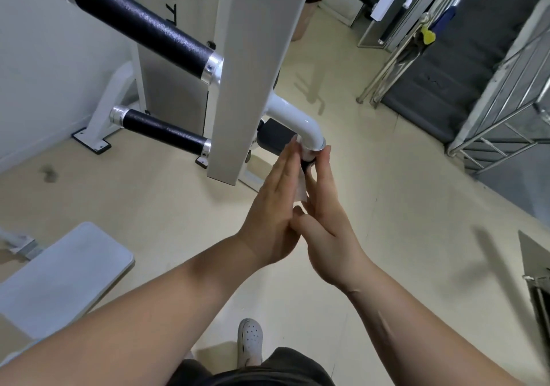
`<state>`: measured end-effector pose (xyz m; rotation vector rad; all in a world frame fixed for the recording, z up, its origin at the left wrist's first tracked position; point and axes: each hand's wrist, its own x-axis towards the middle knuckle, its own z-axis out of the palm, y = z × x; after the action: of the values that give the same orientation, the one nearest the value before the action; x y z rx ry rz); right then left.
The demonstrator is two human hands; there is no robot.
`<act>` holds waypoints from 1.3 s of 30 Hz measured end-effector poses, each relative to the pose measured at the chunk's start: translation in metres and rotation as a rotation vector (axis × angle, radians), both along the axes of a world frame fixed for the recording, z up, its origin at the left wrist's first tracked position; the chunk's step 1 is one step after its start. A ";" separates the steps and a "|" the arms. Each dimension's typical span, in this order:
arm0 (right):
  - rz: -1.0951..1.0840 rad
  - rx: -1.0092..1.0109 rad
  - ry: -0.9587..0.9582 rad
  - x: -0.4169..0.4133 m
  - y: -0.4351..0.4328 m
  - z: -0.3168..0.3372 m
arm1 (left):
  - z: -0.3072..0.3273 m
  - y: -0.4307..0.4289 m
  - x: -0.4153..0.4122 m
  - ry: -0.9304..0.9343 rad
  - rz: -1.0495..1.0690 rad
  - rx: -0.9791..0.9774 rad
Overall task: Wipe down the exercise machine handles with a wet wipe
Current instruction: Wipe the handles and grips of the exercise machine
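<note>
A white exercise machine stands in front of me, with a bent white tube (300,120) that ends in a black handle (306,166) pointing toward me. My left hand (273,207) and my right hand (324,222) lie flat on either side of that handle, fingers straight, palms facing each other. A white wet wipe (301,190) is pressed between the palms around the handle; most of the handle is hidden by the hands. Two more black padded handles stick out to the left, an upper handle (137,25) and a lower handle (163,131).
The machine's white upright post (247,73) rises just left of my hands. A grey padded bench (59,278) is at the lower left. Steel racks (506,112) and a dark mat stand at the right. My white shoe (250,341) is on the beige floor.
</note>
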<state>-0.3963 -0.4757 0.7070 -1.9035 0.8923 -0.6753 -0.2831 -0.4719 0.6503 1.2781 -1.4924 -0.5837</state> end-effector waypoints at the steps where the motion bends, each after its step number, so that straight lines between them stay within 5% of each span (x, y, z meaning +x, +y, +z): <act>1: 0.008 0.008 0.003 -0.002 0.000 0.001 | -0.006 0.000 0.002 0.014 -0.007 0.018; 7: 0.020 0.050 0.009 -0.006 0.001 -0.001 | -0.081 0.027 0.004 -0.047 0.008 0.226; 13: 0.052 0.023 0.021 -0.014 -0.007 -0.002 | -0.010 0.007 -0.017 0.197 0.046 0.082; 21: 0.200 -0.003 -0.033 -0.027 -0.032 -0.007 | -0.082 0.017 -0.040 0.029 0.265 0.242; 31: 0.576 0.113 -0.017 -0.057 -0.104 -0.031 | -0.063 -0.013 -0.084 0.559 0.571 0.284; 39: 0.318 0.639 0.169 -0.066 -0.116 -0.094 | -0.055 -0.018 -0.109 0.372 1.144 0.425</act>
<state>-0.4621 -0.5916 0.6133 -1.4784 0.7648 -0.0192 -0.3919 -0.4896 0.5957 1.9443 -0.1820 -0.3183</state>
